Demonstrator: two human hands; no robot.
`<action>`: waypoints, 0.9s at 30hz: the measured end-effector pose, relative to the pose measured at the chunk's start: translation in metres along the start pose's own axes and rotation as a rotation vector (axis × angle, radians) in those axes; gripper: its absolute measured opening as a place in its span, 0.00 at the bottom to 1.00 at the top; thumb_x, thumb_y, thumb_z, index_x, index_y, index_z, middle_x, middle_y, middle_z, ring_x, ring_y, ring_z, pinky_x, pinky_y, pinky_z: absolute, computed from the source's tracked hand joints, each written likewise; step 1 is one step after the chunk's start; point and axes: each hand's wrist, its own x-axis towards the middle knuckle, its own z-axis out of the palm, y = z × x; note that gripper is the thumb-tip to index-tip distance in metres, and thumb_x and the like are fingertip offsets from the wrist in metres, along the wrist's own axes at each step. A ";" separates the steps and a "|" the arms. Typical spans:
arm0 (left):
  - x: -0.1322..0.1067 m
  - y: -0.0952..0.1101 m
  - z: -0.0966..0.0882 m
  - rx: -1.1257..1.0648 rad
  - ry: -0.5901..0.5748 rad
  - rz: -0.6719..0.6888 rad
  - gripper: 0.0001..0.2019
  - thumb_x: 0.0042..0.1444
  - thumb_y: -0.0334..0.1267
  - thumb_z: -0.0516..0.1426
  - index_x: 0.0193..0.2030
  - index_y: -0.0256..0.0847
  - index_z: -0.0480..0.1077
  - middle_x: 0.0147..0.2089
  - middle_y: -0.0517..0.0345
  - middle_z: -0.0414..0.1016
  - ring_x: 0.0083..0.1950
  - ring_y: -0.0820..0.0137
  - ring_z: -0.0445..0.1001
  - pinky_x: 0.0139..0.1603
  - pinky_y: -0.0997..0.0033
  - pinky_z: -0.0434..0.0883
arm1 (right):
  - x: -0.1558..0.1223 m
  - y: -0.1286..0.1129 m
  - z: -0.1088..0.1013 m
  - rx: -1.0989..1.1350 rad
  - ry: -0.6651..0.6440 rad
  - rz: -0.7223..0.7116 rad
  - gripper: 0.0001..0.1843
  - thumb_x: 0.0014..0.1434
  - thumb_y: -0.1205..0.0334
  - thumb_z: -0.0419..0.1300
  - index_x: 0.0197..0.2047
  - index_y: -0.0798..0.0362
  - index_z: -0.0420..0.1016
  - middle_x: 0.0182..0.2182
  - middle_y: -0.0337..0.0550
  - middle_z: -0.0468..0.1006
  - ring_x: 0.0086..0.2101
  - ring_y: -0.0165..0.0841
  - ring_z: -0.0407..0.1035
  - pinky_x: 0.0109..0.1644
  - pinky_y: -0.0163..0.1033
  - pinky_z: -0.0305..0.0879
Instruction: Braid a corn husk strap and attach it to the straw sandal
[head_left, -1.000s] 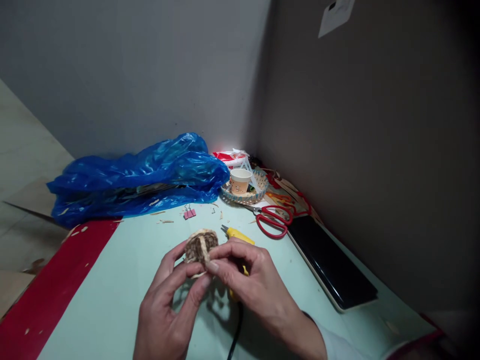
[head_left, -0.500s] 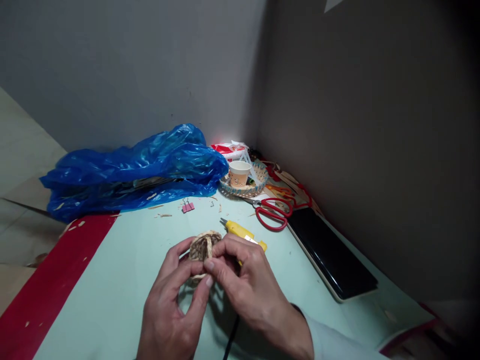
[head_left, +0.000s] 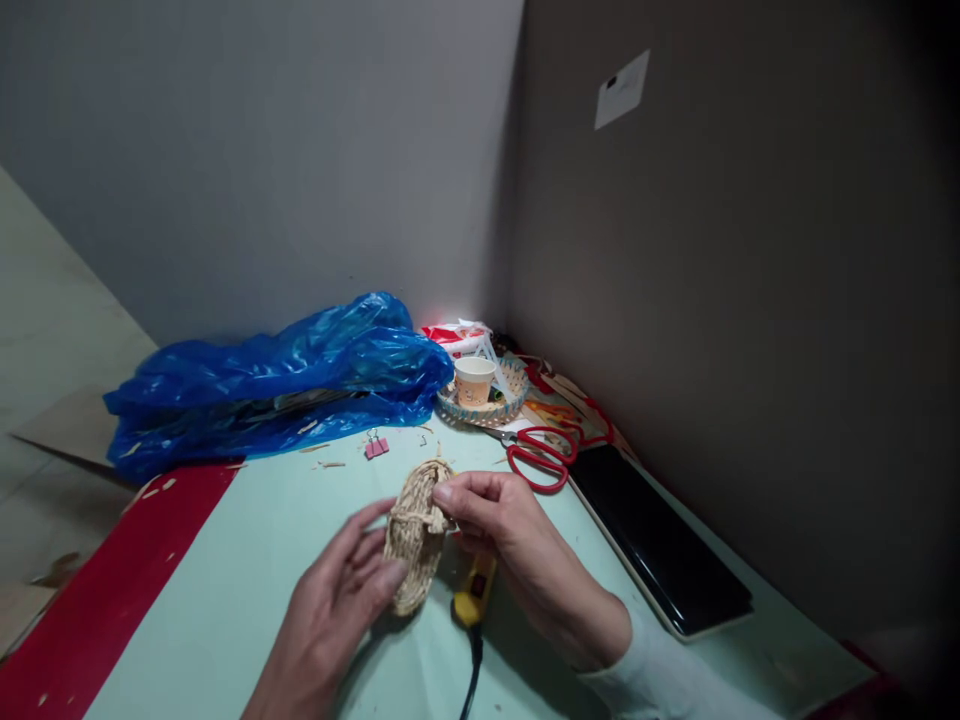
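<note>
A small oval piece of woven straw (head_left: 417, 545), shaped like a little slipper with a band across its middle, is held up on end between my hands. My left hand (head_left: 337, 590) has its thumb and fingers at the piece's left edge. With thumb and forefinger, my right hand (head_left: 502, 535) pinches it near the upper right rim. Under my right hand lies a yellow corded tool (head_left: 472, 595), perhaps a glue gun. My right hand and the woven piece hide its front part.
Red-handled scissors (head_left: 541, 465) lie by a black flat case (head_left: 660, 540) on the right. Behind are a paper cup (head_left: 474, 383) in a woven basket (head_left: 517, 392), a blue plastic bag (head_left: 300, 375), and a pink binder clip (head_left: 376, 448). Straw scraps are scattered across the pale tabletop (head_left: 225, 590).
The woven piece has been turned, so its long oval length now shows instead of its hollow end. My right hand's grip has moved up to the rim. The view has tilted up slightly.
</note>
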 end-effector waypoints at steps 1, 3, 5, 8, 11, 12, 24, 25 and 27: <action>0.001 -0.001 0.000 -0.027 -0.061 -0.051 0.25 0.52 0.48 0.63 0.56 0.41 0.71 0.52 0.49 0.80 0.54 0.55 0.77 0.49 0.67 0.75 | 0.001 0.000 -0.001 -0.010 -0.029 -0.006 0.17 0.56 0.51 0.64 0.26 0.57 0.71 0.22 0.33 0.64 0.23 0.24 0.52 0.28 0.32 0.48; 0.004 -0.002 -0.001 -0.058 -0.126 -0.104 0.22 0.53 0.47 0.62 0.52 0.37 0.73 0.50 0.48 0.81 0.53 0.54 0.77 0.48 0.66 0.75 | 0.004 -0.001 -0.002 -0.068 -0.104 -0.030 0.20 0.59 0.50 0.61 0.25 0.57 0.70 0.21 0.33 0.62 0.23 0.24 0.51 0.27 0.33 0.46; 0.004 -0.002 -0.004 -0.057 -0.102 -0.114 0.20 0.54 0.46 0.62 0.51 0.37 0.75 0.48 0.50 0.82 0.52 0.56 0.77 0.46 0.68 0.74 | 0.006 -0.005 -0.005 -0.160 -0.141 -0.057 0.21 0.62 0.48 0.57 0.26 0.57 0.72 0.22 0.36 0.66 0.23 0.25 0.52 0.26 0.33 0.47; 0.000 0.000 -0.005 -0.032 -0.041 -0.109 0.20 0.55 0.45 0.62 0.52 0.39 0.75 0.46 0.53 0.83 0.48 0.59 0.78 0.42 0.72 0.74 | 0.006 -0.012 -0.009 -0.308 -0.046 -0.138 0.18 0.61 0.51 0.58 0.29 0.57 0.76 0.25 0.39 0.71 0.24 0.27 0.58 0.26 0.33 0.51; -0.006 0.005 -0.002 -0.040 -0.020 -0.110 0.21 0.53 0.45 0.63 0.52 0.40 0.75 0.47 0.53 0.83 0.48 0.60 0.79 0.43 0.73 0.74 | 0.005 -0.017 -0.011 -0.403 0.071 -0.248 0.13 0.59 0.55 0.60 0.29 0.56 0.76 0.25 0.39 0.73 0.27 0.29 0.63 0.29 0.33 0.57; -0.008 0.006 -0.001 -0.056 -0.016 -0.117 0.21 0.52 0.46 0.63 0.52 0.40 0.75 0.48 0.53 0.82 0.49 0.59 0.79 0.45 0.72 0.75 | 0.004 -0.018 -0.011 -0.413 0.083 -0.268 0.13 0.59 0.55 0.60 0.29 0.56 0.76 0.25 0.39 0.73 0.28 0.30 0.65 0.29 0.33 0.59; -0.022 0.014 0.008 -0.027 0.072 -0.237 0.33 0.46 0.50 0.67 0.59 0.46 0.65 0.44 0.54 0.84 0.37 0.61 0.82 0.32 0.74 0.75 | -0.008 -0.029 -0.010 -0.634 0.004 -0.545 0.08 0.63 0.65 0.59 0.43 0.53 0.79 0.42 0.40 0.81 0.43 0.32 0.73 0.49 0.36 0.66; -0.022 0.013 0.008 -0.023 0.065 -0.236 0.32 0.47 0.50 0.67 0.58 0.47 0.64 0.44 0.55 0.84 0.37 0.62 0.82 0.31 0.74 0.74 | -0.011 -0.031 -0.009 -0.671 -0.043 -0.572 0.09 0.63 0.66 0.59 0.44 0.54 0.79 0.43 0.40 0.81 0.45 0.32 0.72 0.50 0.35 0.65; -0.022 0.012 0.008 -0.027 0.055 -0.233 0.30 0.48 0.51 0.66 0.56 0.47 0.65 0.45 0.56 0.84 0.38 0.62 0.81 0.33 0.73 0.74 | -0.015 -0.031 -0.007 -0.728 -0.147 -0.610 0.10 0.64 0.69 0.58 0.45 0.55 0.79 0.43 0.40 0.81 0.46 0.30 0.71 0.52 0.34 0.63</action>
